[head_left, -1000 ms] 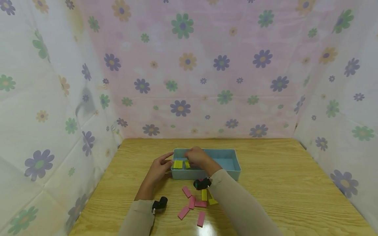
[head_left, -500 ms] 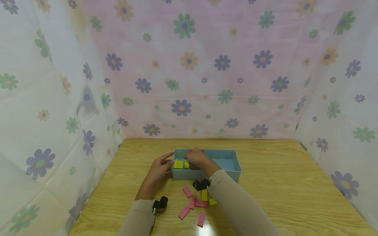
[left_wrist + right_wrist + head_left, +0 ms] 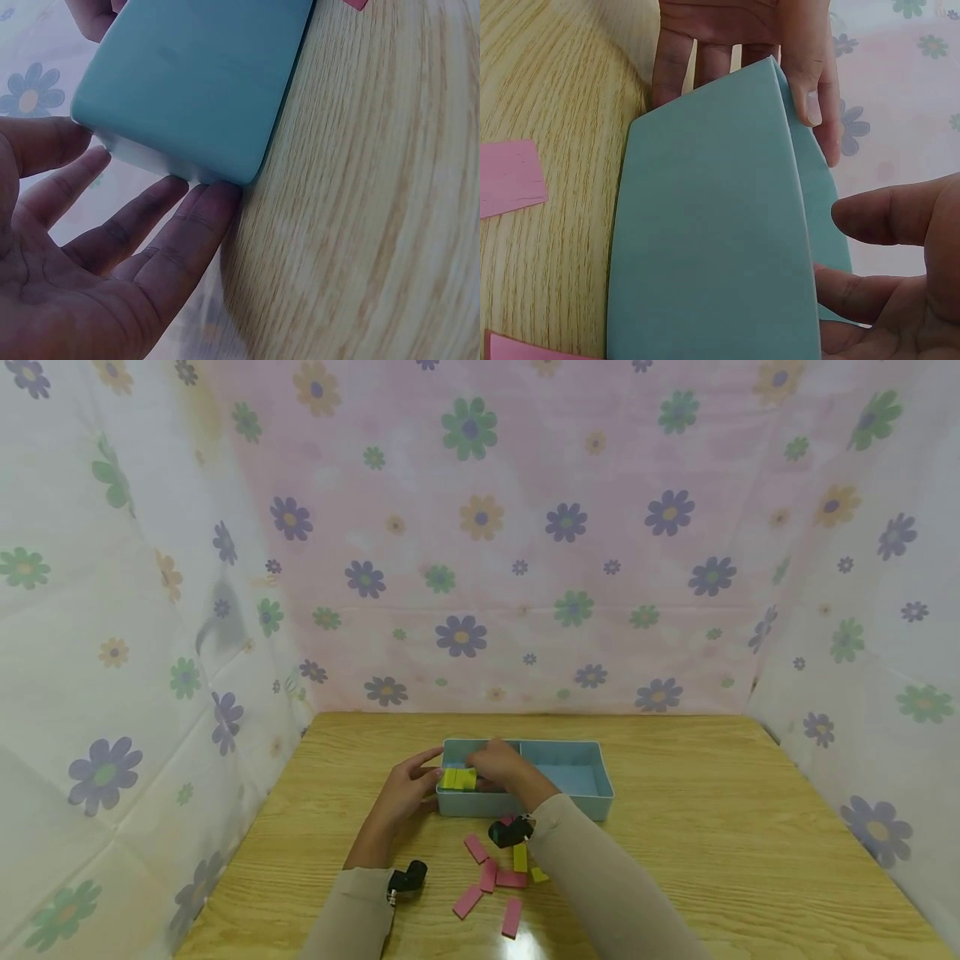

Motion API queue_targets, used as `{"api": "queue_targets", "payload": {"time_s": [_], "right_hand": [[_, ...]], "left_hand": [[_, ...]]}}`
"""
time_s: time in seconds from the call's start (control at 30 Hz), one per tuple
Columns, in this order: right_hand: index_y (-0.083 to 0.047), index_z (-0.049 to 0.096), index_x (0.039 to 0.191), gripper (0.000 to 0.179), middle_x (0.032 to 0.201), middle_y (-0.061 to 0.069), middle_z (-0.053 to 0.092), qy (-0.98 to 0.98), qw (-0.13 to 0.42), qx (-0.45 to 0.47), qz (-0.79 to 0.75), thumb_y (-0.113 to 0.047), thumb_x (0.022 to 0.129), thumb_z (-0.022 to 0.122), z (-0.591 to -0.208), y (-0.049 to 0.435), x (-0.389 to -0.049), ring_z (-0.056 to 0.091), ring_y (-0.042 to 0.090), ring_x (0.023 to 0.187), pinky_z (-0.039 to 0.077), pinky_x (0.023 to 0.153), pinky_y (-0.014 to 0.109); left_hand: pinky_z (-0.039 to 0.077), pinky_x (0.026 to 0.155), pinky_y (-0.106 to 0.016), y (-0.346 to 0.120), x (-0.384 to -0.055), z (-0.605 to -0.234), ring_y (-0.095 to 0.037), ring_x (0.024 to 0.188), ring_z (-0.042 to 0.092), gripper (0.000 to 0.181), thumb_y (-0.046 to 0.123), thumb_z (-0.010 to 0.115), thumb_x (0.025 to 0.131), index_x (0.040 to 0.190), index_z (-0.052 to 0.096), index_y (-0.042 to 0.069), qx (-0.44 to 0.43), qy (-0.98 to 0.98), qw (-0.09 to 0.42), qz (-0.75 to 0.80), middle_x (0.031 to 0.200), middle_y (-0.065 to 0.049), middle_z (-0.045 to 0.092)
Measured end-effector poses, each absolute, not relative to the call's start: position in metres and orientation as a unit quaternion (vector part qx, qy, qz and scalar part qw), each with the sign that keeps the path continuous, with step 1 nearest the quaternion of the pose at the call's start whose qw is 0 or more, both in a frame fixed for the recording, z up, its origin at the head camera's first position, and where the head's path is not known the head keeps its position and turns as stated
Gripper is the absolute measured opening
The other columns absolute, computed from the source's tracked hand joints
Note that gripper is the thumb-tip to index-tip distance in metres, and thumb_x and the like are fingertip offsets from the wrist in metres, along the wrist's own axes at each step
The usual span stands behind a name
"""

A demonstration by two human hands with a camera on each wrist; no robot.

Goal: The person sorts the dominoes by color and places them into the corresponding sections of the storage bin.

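The light blue two-compartment box [image 3: 480, 804] stands on the table. My left hand [image 3: 401, 792] is at its left end, its fingers touching the end wall in the left wrist view. My right hand [image 3: 504, 764] reaches into the left compartment beside a row of yellow rectangular blocks [image 3: 457, 779], which stand together in its front left corner. In the right wrist view, the right hand's thumb [image 3: 885, 216] is extended and apart from the index finger. The box wall [image 3: 712, 225] hides the fingertips there, and no block shows in that view.
On the wooden table [image 3: 712, 827], in front of the box, lie several loose pink blocks [image 3: 511, 917] and yellow blocks [image 3: 521, 858]. The right forearm [image 3: 600, 877] partly covers this group. A divider splits the box; its right compartment [image 3: 570, 777] lies beyond the right hand. Flower-patterned cloth surrounds the table.
One yellow block beside the right hand has moved left inside the box. The gap between it and the other yellow blocks has closed. The left hand has stayed at the box end.
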State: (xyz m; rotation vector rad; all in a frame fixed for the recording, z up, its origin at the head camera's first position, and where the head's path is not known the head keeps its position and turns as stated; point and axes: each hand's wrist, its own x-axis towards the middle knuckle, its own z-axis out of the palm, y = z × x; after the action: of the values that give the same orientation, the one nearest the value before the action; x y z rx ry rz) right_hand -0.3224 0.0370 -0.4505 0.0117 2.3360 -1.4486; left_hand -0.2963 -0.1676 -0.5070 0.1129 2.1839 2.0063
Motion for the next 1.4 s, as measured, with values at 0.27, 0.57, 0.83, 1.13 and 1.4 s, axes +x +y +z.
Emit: {"api": "queue_targets", "payload": {"time_s": [0.27,0.57,0.83,1.13,1.4], "right_hand": [[0.005,0.051,0.145,0.054,0.136,0.02,0.059,0.835,0.198,0.0,-0.513,-0.025,0.101,0.063,-0.447,0.039,-0.323,0.069,0.034,0.1,0.062,0.085,0.044],[0.0,0.062,0.138,0.045,0.134,0.018,0.064,0.819,0.189,-0.057,-0.539,-0.028,0.103,0.062,-0.435,0.061,-0.319,0.068,0.04,0.117,0.061,0.09,0.047],[-0.009,0.071,0.125,0.028,0.132,0.012,0.068,0.808,0.162,-0.102,-0.557,-0.026,0.105,0.061,-0.429,0.088,-0.304,0.067,0.039,0.119,0.06,0.094,0.047],[-0.008,0.071,0.126,0.028,0.126,0.011,0.069,0.81,0.117,-0.166,-0.55,-0.024,0.105,0.062,-0.437,0.122,-0.275,0.07,0.031,0.109,0.06,0.093,0.048],[-0.009,0.073,0.119,0.024,0.119,0.016,0.071,0.828,0.062,-0.176,-0.529,-0.025,0.102,0.067,-0.456,0.15,-0.247,0.069,0.03,0.099,0.059,0.082,0.04]], "left_hand": [[0.06,0.093,-0.054,-0.167,-0.295,-0.505,-0.041,0.125,0.065,0.048,0.017,0.06,0.106,0.154,0.052,0.022,0.035,0.727,0.091,0.679,0.144,-0.024,0.059],[0.06,0.091,-0.054,-0.166,-0.297,-0.508,-0.041,0.125,0.064,0.049,0.017,0.06,0.106,0.154,0.052,0.021,0.026,0.732,0.096,0.674,0.144,-0.023,0.059],[0.06,0.091,-0.055,-0.166,-0.298,-0.507,-0.042,0.126,0.064,0.049,0.017,0.06,0.106,0.154,0.051,0.02,0.025,0.733,0.093,0.673,0.144,-0.024,0.058],[0.06,0.091,-0.055,-0.167,-0.299,-0.506,-0.04,0.125,0.065,0.048,0.019,0.061,0.105,0.153,0.053,0.022,0.018,0.747,0.084,0.659,0.144,-0.023,0.059],[0.06,0.091,-0.053,-0.167,-0.299,-0.507,-0.04,0.127,0.063,0.047,0.02,0.06,0.106,0.153,0.053,0.023,0.017,0.75,0.09,0.655,0.144,-0.022,0.059]]}}
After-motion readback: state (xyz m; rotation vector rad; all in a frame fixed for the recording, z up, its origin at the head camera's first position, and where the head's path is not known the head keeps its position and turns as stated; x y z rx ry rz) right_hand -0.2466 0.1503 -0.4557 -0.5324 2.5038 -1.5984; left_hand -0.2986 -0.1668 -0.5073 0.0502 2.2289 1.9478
